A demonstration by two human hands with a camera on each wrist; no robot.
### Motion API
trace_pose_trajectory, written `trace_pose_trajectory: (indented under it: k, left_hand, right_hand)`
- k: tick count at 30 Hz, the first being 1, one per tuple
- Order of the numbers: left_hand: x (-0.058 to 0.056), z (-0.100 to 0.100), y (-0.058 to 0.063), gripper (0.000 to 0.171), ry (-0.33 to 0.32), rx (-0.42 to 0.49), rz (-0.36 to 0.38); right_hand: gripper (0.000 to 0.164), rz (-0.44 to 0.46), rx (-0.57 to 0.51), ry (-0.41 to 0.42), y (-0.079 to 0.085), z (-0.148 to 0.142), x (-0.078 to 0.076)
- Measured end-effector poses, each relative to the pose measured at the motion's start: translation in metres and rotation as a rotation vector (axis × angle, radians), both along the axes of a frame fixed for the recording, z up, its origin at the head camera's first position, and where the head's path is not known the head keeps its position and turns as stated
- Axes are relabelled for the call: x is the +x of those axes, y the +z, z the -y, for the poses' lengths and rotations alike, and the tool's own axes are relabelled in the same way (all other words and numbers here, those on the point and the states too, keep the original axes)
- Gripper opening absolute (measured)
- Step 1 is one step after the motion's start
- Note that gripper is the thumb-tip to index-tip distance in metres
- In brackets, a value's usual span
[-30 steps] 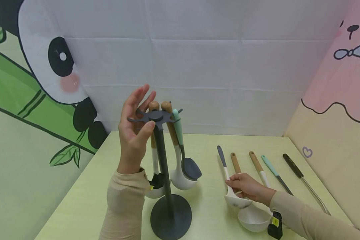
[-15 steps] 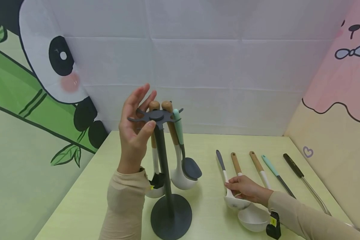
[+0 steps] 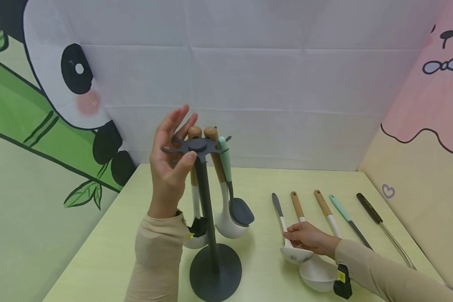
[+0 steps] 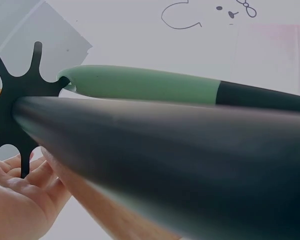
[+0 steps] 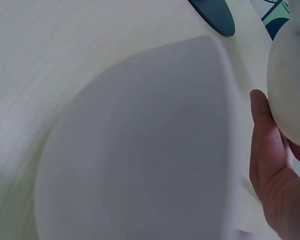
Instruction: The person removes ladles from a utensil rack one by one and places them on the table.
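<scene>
My left hand (image 3: pixel 167 172) holds the top of a dark grey utensil stand (image 3: pixel 204 197), thumb on the hub, other fingers raised behind the prongs. From the stand hang a white ladle (image 3: pixel 230 228), a dark grey spatula (image 3: pixel 243 212) with a mint handle, and another white utensil (image 3: pixel 196 242), partly hidden by the wrist camera. My right hand (image 3: pixel 309 237) pinches the white shaft of a grey-handled ladle (image 3: pixel 296 255), whose bowl shows dark marks. This ladle's bowl overlaps a larger white bowl (image 3: pixel 318 274) beneath my wrist.
Right of the held ladle lie two wooden-handled utensils, one handle (image 3: pixel 297 205) left of the other (image 3: pixel 322 201). Farther right are a mint-handled utensil (image 3: pixel 339 206) and a black-handled metal one (image 3: pixel 369 207). Printed cloth walls (image 3: pixel 241 84) surround the pale table (image 3: pixel 109 251).
My right hand has shifted the grey-handled ladle slightly left, and its handle end has dropped lower in the head view. My left hand has stayed on the stand.
</scene>
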State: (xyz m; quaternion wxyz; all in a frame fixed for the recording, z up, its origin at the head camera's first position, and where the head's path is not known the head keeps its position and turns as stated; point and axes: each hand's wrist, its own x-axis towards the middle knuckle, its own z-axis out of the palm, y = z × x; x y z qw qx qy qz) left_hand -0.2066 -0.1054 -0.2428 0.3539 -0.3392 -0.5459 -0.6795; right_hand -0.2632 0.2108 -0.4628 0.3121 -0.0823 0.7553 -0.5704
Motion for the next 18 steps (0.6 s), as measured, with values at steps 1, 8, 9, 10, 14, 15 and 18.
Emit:
trace_pose_trajectory:
  k: [1,8,9,10,14,15,18]
  left_hand:
    - [-0.0003,0.0003,-0.0002,0.066,0.003,-0.002,-0.001]
    - [-0.0019,0.0008,-0.0015,0.066,0.003,-0.004,-0.008]
    - [-0.0019,0.0007,-0.0016,0.066,-0.001,-0.001,-0.008]
    - [-0.002,0.0005,-0.0015,0.066,-0.003,-0.001,-0.008]
    - [-0.002,0.0002,-0.0013,0.067,-0.009,0.005,-0.008]
    - [-0.002,0.0001,-0.0012,0.067,-0.01,0.006,-0.007]
    - [-0.0018,-0.0002,-0.001,0.067,-0.01,0.006,-0.006]
  right_hand:
    - [0.015,0.001,0.002,0.002,-0.0003,0.0002,0.0]
    - [0.014,0.029,0.009,-0.001,-0.0016,0.001,-0.0002]
    - [0.014,0.027,0.013,0.001,-0.0017,0.0012,-0.0004]
    - [0.014,0.025,0.018,0.002,-0.0019,0.0015,-0.0006]
    - [0.013,0.016,0.062,-0.005,-0.0029,0.0049,-0.0018]
    - [0.012,0.017,0.076,-0.011,-0.0036,0.006,-0.002]
    - [0.01,0.014,0.117,-0.024,-0.0062,0.0085,-0.0029]
